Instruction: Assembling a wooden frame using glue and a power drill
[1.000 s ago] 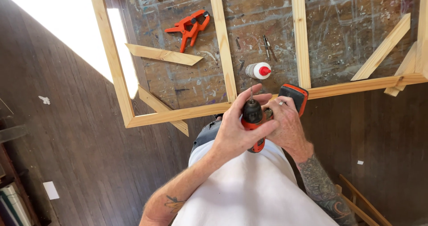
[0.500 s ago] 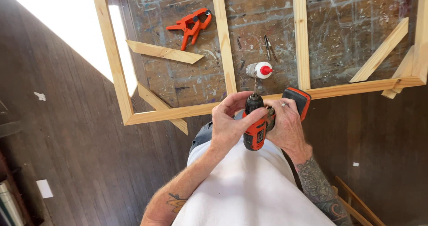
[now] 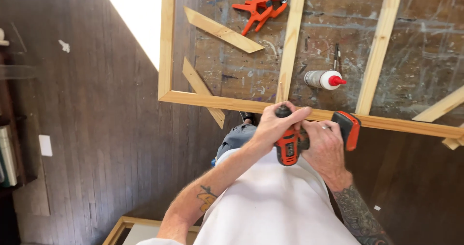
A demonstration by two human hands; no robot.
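An orange and black cordless drill is held in front of my white shirt, just below the near rail of a pale wooden frame. My left hand wraps over the drill's black front end. My right hand grips its handle, with the orange battery block sticking out past my fingers. The drill's tip is hidden under my left hand, close to where an upright bar meets the rail.
The frame lies on a paint-stained worktop with an orange spring clamp, a white glue bottle with a red cap, a dark pen-like tool and angled wooden braces. Dark wooden floor lies to the left.
The view has shifted, so the frame and worktop sit further right. Both hands stay on the drill, which now sits a little lower against my shirt.
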